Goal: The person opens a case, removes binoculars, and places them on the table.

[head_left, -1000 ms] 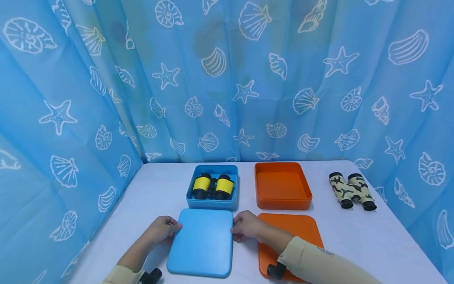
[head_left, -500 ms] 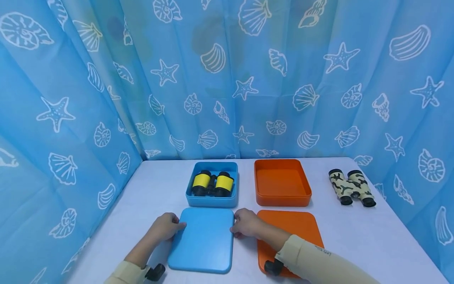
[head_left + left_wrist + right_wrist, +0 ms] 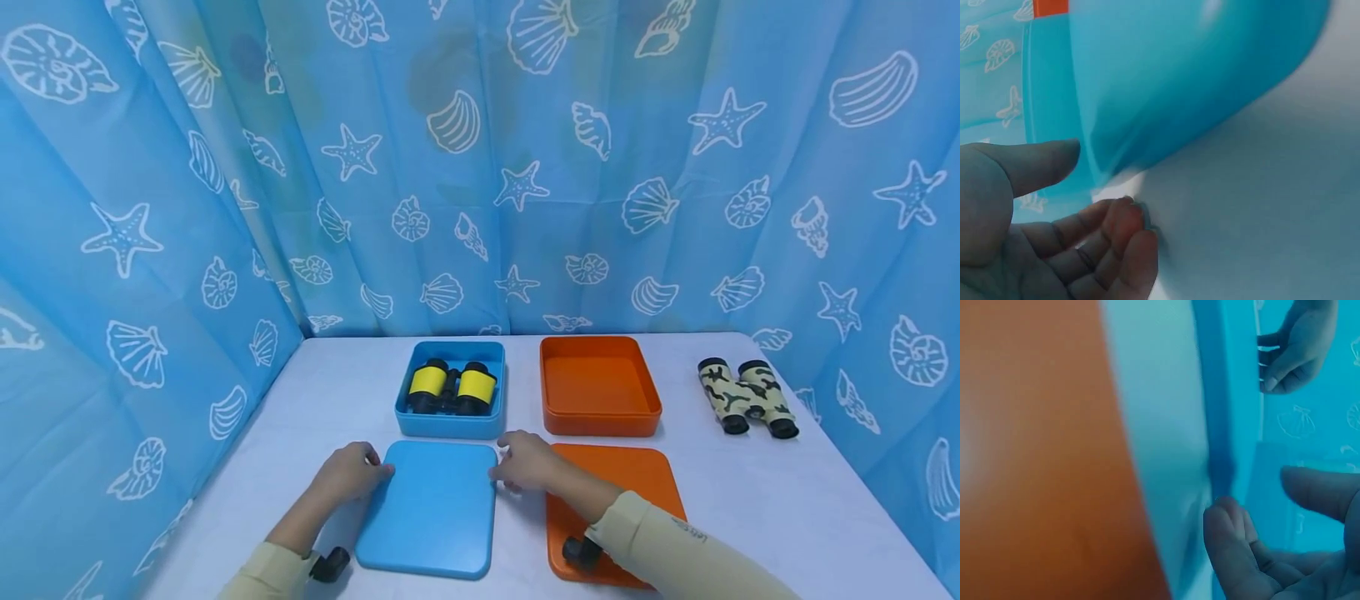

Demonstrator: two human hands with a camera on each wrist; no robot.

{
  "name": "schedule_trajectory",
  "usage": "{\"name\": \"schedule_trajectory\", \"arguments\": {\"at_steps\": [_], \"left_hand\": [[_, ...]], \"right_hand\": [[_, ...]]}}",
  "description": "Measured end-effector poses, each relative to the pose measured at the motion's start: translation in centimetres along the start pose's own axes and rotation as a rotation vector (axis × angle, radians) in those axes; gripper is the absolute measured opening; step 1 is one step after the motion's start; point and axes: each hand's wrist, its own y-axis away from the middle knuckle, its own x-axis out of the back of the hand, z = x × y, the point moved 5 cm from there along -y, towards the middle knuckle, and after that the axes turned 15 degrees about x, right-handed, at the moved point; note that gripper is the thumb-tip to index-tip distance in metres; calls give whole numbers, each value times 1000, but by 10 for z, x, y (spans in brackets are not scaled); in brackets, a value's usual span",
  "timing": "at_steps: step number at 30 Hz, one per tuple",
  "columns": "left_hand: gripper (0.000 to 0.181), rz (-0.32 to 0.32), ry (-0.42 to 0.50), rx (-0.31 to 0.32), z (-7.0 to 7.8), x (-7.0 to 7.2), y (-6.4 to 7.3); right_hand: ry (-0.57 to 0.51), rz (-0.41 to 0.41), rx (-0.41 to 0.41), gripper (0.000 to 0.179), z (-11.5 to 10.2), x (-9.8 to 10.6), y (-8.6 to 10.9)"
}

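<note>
A light blue square lid (image 3: 431, 510) lies on the white table in front of the blue box (image 3: 450, 427). My left hand (image 3: 351, 473) is at the lid's left edge, and in the left wrist view its thumb (image 3: 1047, 164) stands apart from the relaxed fingers, nothing pinched between them. On the opposite side, my right hand (image 3: 529, 463) is beside the lid's right edge with fingers loosely bent. The right wrist view shows a gap between that thumb (image 3: 1319, 490) and the fingertips (image 3: 1225, 528). Black-and-yellow binoculars (image 3: 476, 387) rest inside the blue box.
An orange box (image 3: 600, 423) with nothing inside stands to the right of the blue one. Its orange lid (image 3: 630, 479) lies in front, partly under my right forearm. Camouflage binoculars (image 3: 746, 398) lie at the table's right. A blue shell-patterned curtain (image 3: 480, 208) surrounds the table.
Both hands held the blue lid's side edges earlier; now the fingers have loosened from it. My right fingers have spread and lifted slightly. Boxes and binoculars have stayed in place.
</note>
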Motion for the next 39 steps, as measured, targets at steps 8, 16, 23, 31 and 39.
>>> {"name": "schedule_trajectory", "arguments": {"at_steps": [8,16,23,31,39], "left_hand": [[47,174,45,-209,28,27,-24],[86,169,-60,-367,64,25,-59],[92,103,-95,-372,70,14,-78],[108,74,-142,-386,64,8,-82],[101,63,-133,-388,71,2,-89]], "right_hand": [[95,93,294,53,-20,30,-30],[360,210,359,65,-37,42,-72],[479,150,342,70,-32,25,-105],[576,74,282,87,-27,11,-131],[651,30,203,99,-22,9,-147]]}}
